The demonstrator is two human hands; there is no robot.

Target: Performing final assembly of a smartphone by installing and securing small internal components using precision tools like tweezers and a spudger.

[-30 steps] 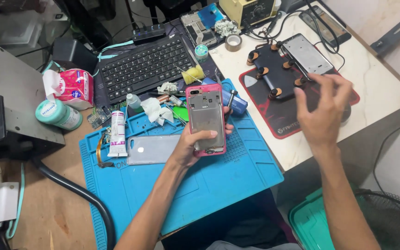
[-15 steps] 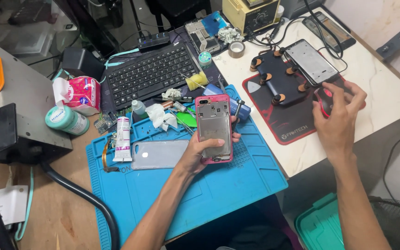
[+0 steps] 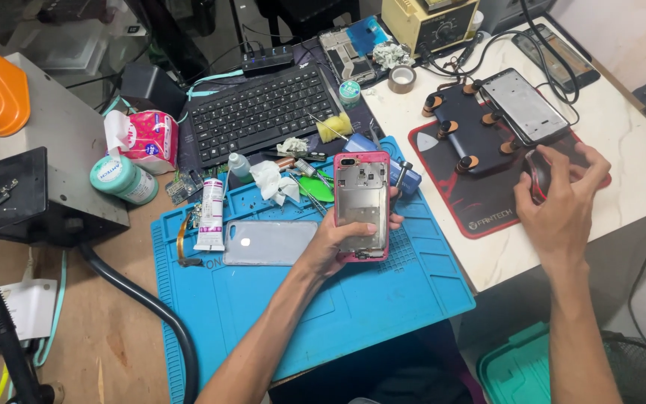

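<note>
1. The left hand holds a pink phone frame upright over the blue mat, fingers closed around its lower edge
2. The frame is open, its insides bare; a grey back cover lies on the mat just left, off the phone, so reassembly looks undone
3. The right hand rests on the red pad at the right, fingers curled on a small dark thing
4. Half a second earlier that hand sat slightly farther up the pad; the frame has barely moved
</note>
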